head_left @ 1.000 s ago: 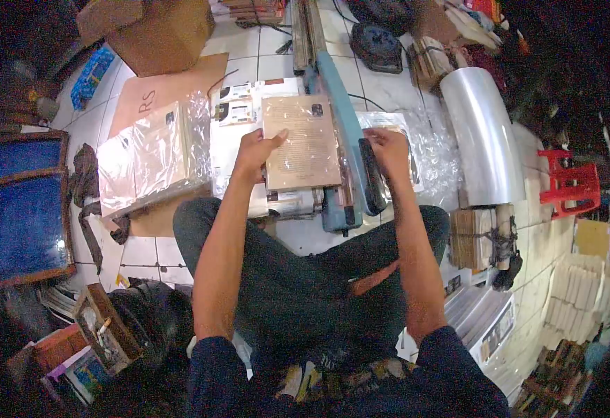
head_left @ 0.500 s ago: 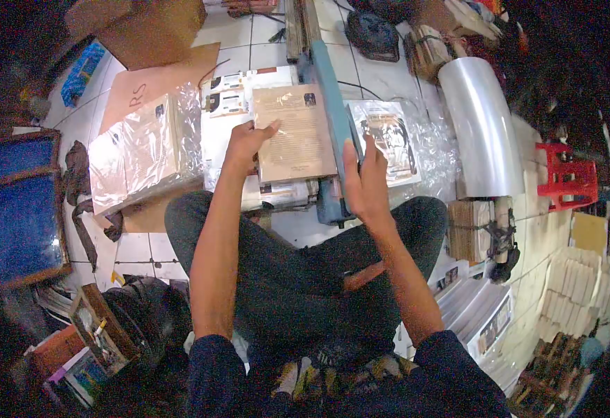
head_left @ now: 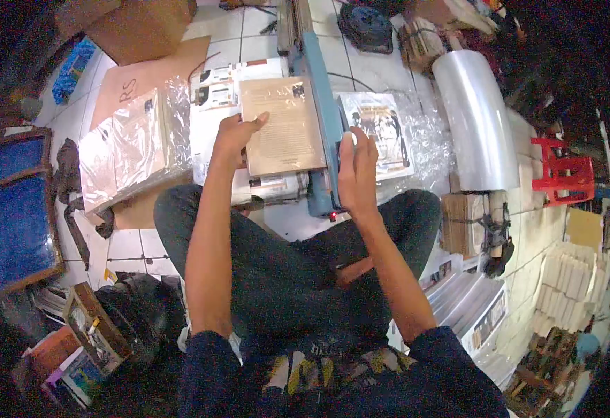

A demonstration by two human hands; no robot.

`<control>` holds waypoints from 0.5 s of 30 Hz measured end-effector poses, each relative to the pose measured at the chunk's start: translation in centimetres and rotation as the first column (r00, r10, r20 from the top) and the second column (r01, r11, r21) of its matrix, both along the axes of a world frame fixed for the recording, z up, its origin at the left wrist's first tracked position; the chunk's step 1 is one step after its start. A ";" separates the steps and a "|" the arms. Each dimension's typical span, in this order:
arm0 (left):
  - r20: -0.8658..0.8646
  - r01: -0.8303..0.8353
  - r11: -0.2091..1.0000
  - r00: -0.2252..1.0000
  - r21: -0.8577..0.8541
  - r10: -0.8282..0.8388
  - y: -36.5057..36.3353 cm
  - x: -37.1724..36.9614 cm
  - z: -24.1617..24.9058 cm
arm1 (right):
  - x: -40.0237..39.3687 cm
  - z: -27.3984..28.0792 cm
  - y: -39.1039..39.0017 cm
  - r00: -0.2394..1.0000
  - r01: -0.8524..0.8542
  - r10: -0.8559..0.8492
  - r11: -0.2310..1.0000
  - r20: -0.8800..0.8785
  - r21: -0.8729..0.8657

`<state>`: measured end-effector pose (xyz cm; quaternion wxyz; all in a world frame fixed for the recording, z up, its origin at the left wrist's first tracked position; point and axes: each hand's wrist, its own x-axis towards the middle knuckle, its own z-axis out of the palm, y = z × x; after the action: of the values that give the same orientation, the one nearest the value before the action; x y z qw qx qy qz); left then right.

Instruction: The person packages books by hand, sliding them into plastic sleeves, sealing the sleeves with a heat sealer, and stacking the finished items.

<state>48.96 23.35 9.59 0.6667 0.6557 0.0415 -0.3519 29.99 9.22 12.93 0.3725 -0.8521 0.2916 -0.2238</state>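
Tan book in clear plastic wrap [head_left: 284, 132] lies flat above the white tiled floor, its right edge against a long pale-blue metal bar [head_left: 323, 104]. Its printed lines are too small to read. The left hand [head_left: 239, 141] has its grip clamped on the book's left edge, thumb on top. The right hand [head_left: 358, 167] touches the bar; whether its grip is closed, I cannot tell. Brown cardboard [head_left: 110, 87] at left reads "RS".

Dressed in a dark navy shirt [head_left: 263, 400] with short, plain sleeves [head_left: 212, 352], printed across the front with yellow and whitish patches [head_left: 298, 373] and small pale marks [head_left: 324, 347] too blurred to read, and in long, dark greyish trousers [head_left: 270, 272].
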 end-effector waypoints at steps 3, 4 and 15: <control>0.129 -0.071 0.996 0.990 0.056 0.064 1.7 0.3 0.9 | 0.1 0.1 -0.9 0.997 -0.070 0.063 0.985 -0.051 -0.155; 0.191 -0.104 0.992 0.978 0.070 0.089 2.7 0.2 1.0 | -0.2 0.1 -1.2 0.988 -0.142 0.124 0.957 -0.089 -0.254; 0.272 -0.281 0.953 0.931 0.113 0.242 3.0 1.5 -1.2 | 1.3 2.7 -7.1 0.985 -0.171 0.170 0.985 0.032 0.024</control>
<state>50.48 26.30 8.40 0.6564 0.7322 0.0688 -0.1683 31.32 2.10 15.62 0.4058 -0.8655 0.2152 -0.2000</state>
